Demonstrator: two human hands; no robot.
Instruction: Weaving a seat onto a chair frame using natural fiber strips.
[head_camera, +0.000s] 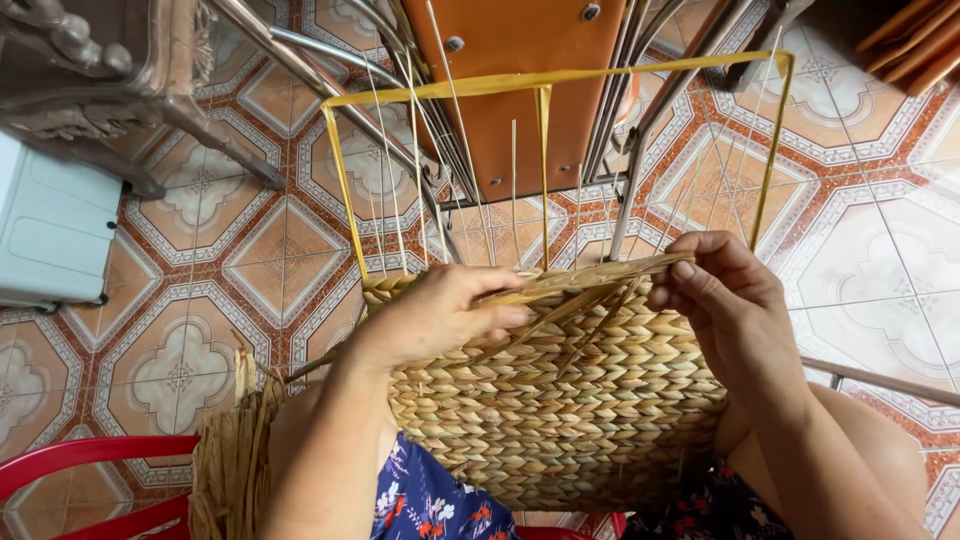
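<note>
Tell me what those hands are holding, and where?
Both hands, left and right, pinch straw strands along the top edge of the half-woven basket.

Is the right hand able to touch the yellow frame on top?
Probably yes. The right hand grips the woven panel's top edge, just below the yellow frame; only thin upright strands stand between them.

Half-woven straw basket panel (570, 400), centre frame.
Tan braided rows fill its lower part; bare yellow frame (545, 82) and thin upright ribs rise above, loose strands (590, 278) across the top row.
</note>
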